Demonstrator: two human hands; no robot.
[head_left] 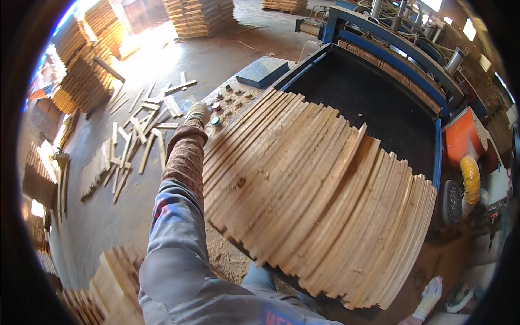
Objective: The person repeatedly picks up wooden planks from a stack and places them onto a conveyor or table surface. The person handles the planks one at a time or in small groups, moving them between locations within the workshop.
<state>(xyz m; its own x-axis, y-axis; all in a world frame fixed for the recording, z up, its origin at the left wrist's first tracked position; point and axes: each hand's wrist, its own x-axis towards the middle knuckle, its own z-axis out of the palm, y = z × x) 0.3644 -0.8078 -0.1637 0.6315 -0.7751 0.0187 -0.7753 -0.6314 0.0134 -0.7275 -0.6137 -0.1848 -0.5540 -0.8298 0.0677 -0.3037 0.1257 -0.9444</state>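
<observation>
My left arm stretches forward along the left side of the boards, and my gloved left hand [198, 114] is at the edge of a control panel [230, 89] with several round buttons. Its fingers are turned away from view, so whether it presses or grips anything is hidden. A row of rough wooden boards [303, 179] lies side by side across the machine table, with one board [355, 146] tilted above the others. Low on the right, my gloved right hand [431, 292] hangs away from the boards with fingers loosely stretched and nothing visible in it.
Behind the boards is a dark machine bed [357, 81] with a blue press frame [390, 54]. An orange machine [463, 135] with a yellow hose [470, 179] stands right. Loose wood offcuts [143, 124] litter the floor left; stacked planks [86, 81] rise beyond.
</observation>
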